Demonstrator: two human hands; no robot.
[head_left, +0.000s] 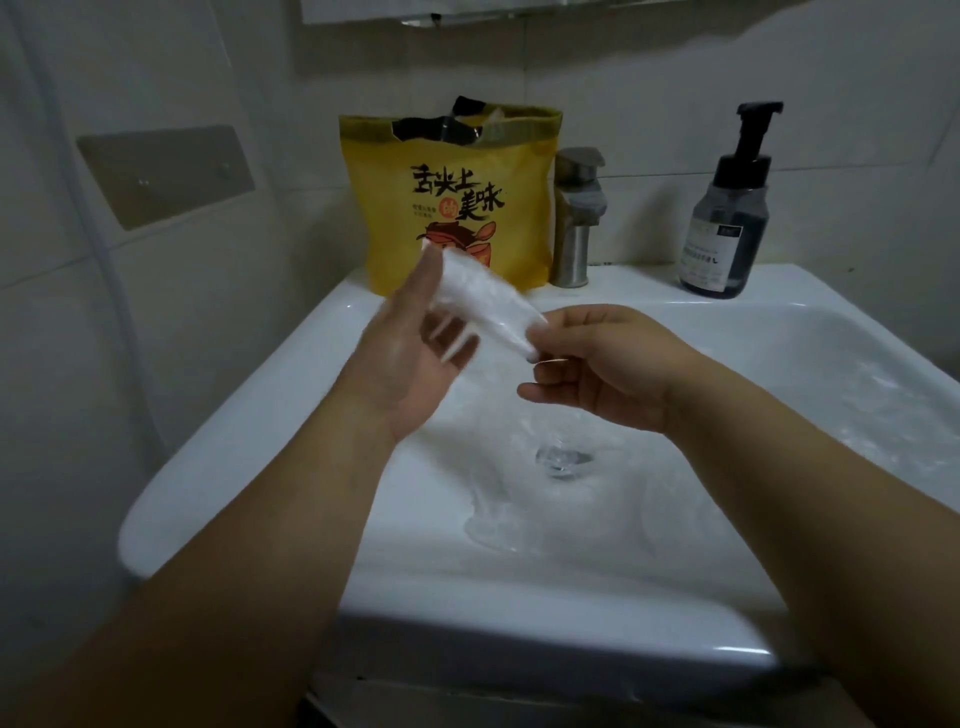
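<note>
- Your right hand (597, 358) pinches the near-right end of the crumpled white film (485, 301) between thumb and forefinger. Its other fingers curl loosely underneath.
- Your left hand (415, 343) is spread, palm turned toward the right, with the fingers straight and blurred. The film's far-left end lies against the forefinger tip, but I cannot tell whether that hand actually grips it.
- The film is in the air above the sink (249, 426), between your two hands. It sits in front of the yellow bag (457, 208) on the far ledge.
- What matters is the film's long axis. It slants from high and far-left at your left fingertips down to low and near-right at your right pinch.
- Only the right hand plainly has hold of it. The left palm sits just left of and below the film's middle.
- I judge that any pulling or opening should run along that slant. Keep the right pinch fixed and let the left hand work toward it.
- The drain (563, 460) lies below and nearer than the pinch, so if the film slips it would probably land in the wet basin.
</note>
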